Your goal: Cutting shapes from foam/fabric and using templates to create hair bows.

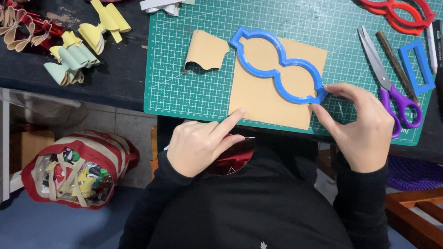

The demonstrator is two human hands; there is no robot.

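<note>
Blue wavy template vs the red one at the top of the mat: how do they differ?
The blue template lies diagonally on the tan sheet; the red template lies on the bare green cutting mat, partly cut off by the frame edge. The right hand pinches the blue one's lower end; no hand touches the red one. Both are open outline frames with wavy, lobed contours.

One cam only, head-worn, looking nearly straight down from above the person's chest at the near edge of the dark counter point(23, 67). Close range: green gridded cutting mat point(192, 86) fills top centre, black-clad torso and blue floor fill the bottom (no 2nd view to overlap).
</note>
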